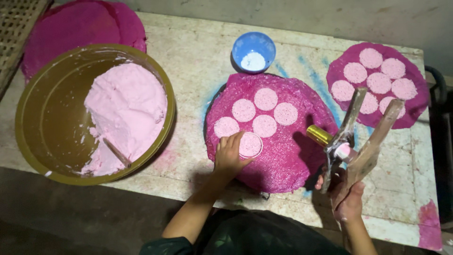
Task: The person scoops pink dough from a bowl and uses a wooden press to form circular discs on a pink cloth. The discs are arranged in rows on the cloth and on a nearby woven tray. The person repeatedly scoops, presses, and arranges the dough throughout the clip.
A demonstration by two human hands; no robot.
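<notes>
My left hand (228, 154) rests on the magenta round mat (278, 156) and grips a small white ring mould (250, 145) filled with pink dough. Several flat pink dough discs (264, 112) lie on that mat just beyond the hand. My right hand (348, 198) holds a wooden hand press (365, 137) by its two handles, raised over the mat's right edge; the press has a brass cylinder (319, 135) and pink dough at its mouth.
A large olive bowl (45, 118) with a heap of pink dough (126, 111) and a stick stands at left. A blue bowl of white powder (254, 51) is behind the mat. A second magenta mat (415, 106) with several discs lies at right; another mat (75, 26) at back left.
</notes>
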